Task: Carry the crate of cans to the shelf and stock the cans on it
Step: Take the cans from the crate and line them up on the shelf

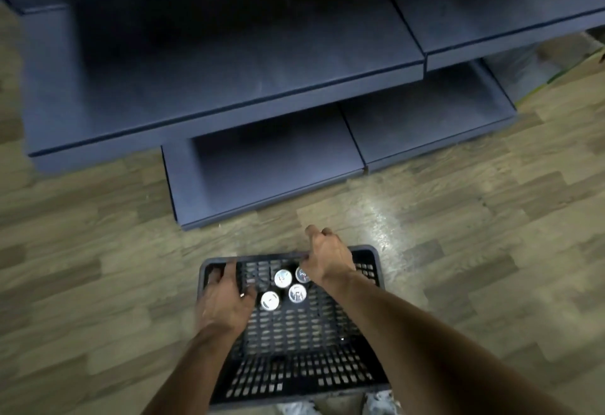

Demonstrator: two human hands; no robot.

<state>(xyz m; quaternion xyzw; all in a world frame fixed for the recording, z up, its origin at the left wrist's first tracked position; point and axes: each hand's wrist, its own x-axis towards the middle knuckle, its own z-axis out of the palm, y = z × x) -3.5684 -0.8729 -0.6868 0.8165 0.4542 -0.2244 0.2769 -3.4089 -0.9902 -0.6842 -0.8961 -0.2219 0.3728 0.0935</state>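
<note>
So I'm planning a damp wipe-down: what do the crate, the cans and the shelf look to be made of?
Crate: black moulded plastic, judging by its slotted lattice walls and floor. Cans: metal, probably aluminium, with shiny silver tops. Shelf: matte dark blue flat panels, probably painted metal or board; the blur leaves it open.

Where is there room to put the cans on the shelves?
The wide dark blue upper shelf is bare from its left end to the seam on its right. The lower blue shelf by the wooden floor is bare too. The far end of the black plastic crate is crowded: four silver-topped cans sit between the left hand and right hand.
</note>
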